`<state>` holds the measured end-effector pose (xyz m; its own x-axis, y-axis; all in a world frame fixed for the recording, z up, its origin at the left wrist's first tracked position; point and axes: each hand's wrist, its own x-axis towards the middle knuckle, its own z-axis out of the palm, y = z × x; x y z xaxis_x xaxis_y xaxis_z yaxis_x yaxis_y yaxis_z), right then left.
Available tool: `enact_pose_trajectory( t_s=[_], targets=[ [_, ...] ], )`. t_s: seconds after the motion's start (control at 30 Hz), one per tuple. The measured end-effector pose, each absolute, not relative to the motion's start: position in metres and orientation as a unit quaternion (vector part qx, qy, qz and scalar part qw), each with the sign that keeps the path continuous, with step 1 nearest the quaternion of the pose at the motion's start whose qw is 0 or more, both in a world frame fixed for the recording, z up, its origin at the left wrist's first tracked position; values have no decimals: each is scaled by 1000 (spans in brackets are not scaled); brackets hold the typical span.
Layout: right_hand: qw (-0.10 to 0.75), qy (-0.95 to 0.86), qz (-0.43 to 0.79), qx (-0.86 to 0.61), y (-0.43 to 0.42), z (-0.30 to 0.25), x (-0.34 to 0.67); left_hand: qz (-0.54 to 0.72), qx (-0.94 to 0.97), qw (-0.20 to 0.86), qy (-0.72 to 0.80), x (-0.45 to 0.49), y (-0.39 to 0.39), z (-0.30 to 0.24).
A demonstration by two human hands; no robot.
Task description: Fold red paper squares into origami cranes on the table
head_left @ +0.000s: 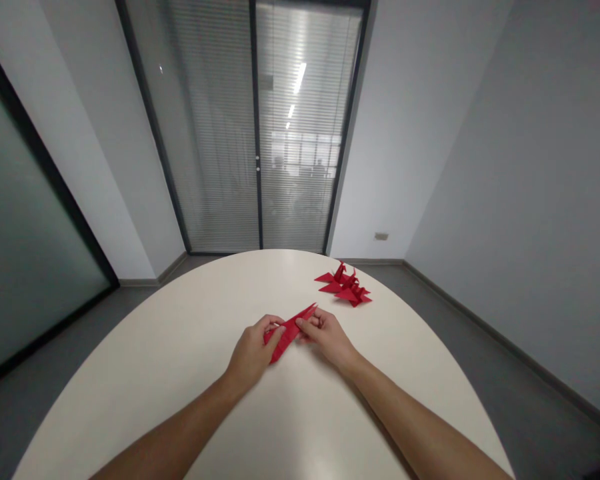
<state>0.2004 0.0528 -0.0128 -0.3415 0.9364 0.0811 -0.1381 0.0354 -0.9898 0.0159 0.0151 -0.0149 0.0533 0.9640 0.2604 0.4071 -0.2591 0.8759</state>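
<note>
A folded piece of red paper [287, 338], long and narrow with a pointed far end, is held between my two hands over the middle of the table. My left hand [256, 343] pinches its near-left end, thumb on top. On the other side, my right hand [325, 333] grips the paper's right edge close to the split tip, with thumb and fingers closed. The fingers under the paper are partly hidden. Beyond my right hand, several red paper cranes [347, 287] sit close together, wings spread.
The round cream table [180, 360] reaches from in front of me toward a glass partition with blinds [300, 133]. A grey wall [545, 167] stands on the right, with a socket plate [381, 236] low on the back wall. Grey floor surrounds the table.
</note>
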Motion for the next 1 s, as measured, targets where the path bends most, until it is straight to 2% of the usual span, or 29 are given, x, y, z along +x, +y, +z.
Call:
enact_pose_trajectory(
  t_s=[0.4, 0.77, 1.0],
  targets=[
    [483, -517, 585, -396, 68, -23, 216, 385, 692, 262, 552, 10, 18, -24],
    [486, -468, 594, -438, 68, -18, 219, 388, 697, 272, 538, 9, 14, -23],
    [489, -503, 567, -432, 71, -22, 220, 392, 698, 262, 539, 9, 14, -22]
  ],
)
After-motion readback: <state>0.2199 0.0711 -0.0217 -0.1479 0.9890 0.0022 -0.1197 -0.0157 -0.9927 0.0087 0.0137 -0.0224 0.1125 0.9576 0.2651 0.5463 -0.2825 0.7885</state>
